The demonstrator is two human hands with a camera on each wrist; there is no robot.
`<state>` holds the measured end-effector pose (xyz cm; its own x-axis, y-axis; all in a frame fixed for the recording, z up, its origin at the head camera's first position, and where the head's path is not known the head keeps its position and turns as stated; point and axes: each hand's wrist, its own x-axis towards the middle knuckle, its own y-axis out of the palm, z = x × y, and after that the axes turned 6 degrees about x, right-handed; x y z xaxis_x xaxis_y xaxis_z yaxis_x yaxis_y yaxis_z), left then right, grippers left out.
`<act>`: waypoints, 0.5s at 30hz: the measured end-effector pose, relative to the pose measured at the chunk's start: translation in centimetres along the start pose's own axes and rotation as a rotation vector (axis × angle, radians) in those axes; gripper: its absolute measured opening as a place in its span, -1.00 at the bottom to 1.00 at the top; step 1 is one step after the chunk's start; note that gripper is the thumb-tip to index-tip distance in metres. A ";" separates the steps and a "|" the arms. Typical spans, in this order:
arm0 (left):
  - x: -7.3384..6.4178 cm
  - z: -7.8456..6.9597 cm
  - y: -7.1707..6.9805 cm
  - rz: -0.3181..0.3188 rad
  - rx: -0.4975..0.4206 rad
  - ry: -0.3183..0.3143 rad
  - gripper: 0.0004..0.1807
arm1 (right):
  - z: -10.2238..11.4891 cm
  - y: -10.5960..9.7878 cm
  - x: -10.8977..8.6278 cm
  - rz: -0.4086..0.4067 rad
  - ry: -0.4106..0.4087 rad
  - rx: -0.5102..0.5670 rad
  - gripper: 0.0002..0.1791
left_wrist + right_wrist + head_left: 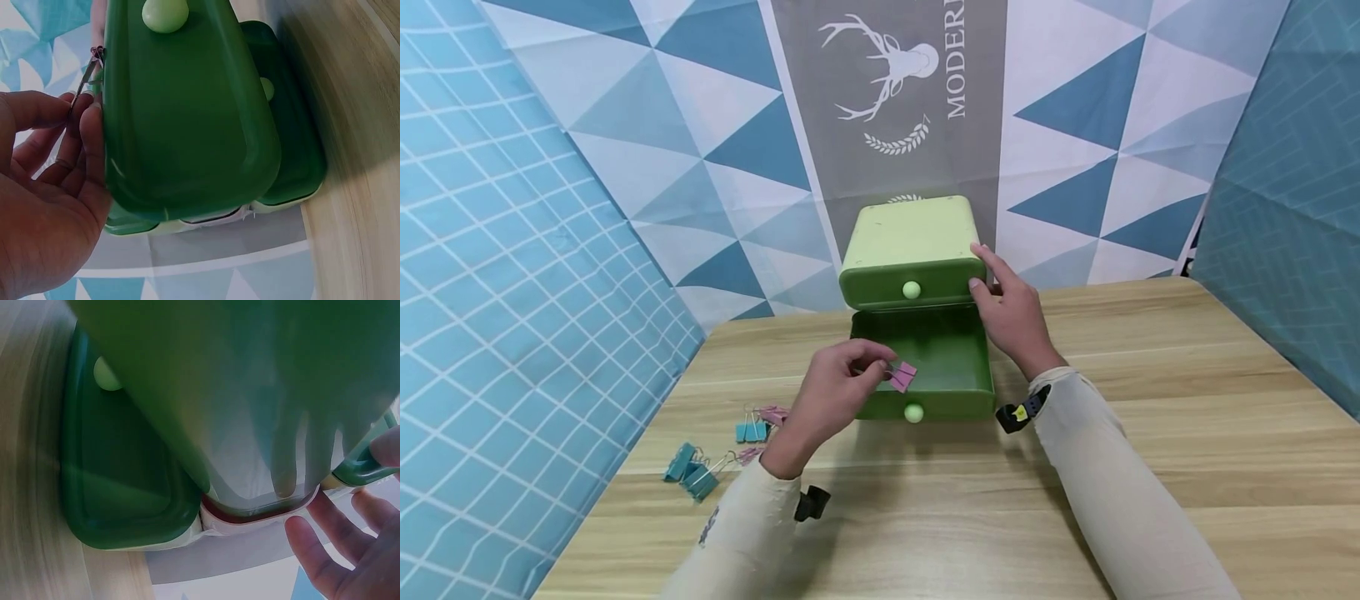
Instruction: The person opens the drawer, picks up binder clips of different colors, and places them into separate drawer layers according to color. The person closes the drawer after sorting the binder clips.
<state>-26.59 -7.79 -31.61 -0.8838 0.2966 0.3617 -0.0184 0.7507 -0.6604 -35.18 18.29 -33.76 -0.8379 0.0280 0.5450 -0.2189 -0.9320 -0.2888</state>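
A small drawer cabinet with a pale green top and dark green drawer fronts stands against the back wall. Its middle drawer is pulled out, and the inside that shows holds nothing. Above that drawer, my left hand pinches a pink binder clip by its wire handles between thumb and fingers. My right hand rests against the cabinet's upper right side, thumb at the front edge of the closed top drawer. In the right wrist view its fingers lie fairly straight and spread along the cabinet's side.
Several binder clips lie on the wooden table at left: teal ones and pink ones, partly behind the left forearm. A closed bottom drawer sits under the pulled-out one. Patterned cloth walls enclose the table's back and sides.
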 end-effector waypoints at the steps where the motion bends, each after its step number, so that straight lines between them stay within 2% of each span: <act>1: 0.1 -0.1 0.1 0.000 0.008 0.003 -0.78 | 0.0 0.0 0.0 0.000 0.000 0.000 -0.45; 7: 0.6 -0.6 0.8 -0.009 0.016 0.003 -0.78 | -0.1 0.1 0.1 -0.001 -0.003 -0.007 -0.45; 15: 1.4 -1.4 1.8 -0.027 -0.018 -0.053 -0.77 | 0.0 0.1 0.0 -0.003 0.015 -0.012 -0.45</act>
<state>-27.18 -5.18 -31.33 -0.9068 0.2447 0.3432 -0.0345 0.7685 -0.6389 -35.22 18.16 -33.77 -0.8447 0.0359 0.5341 -0.2271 -0.9276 -0.2967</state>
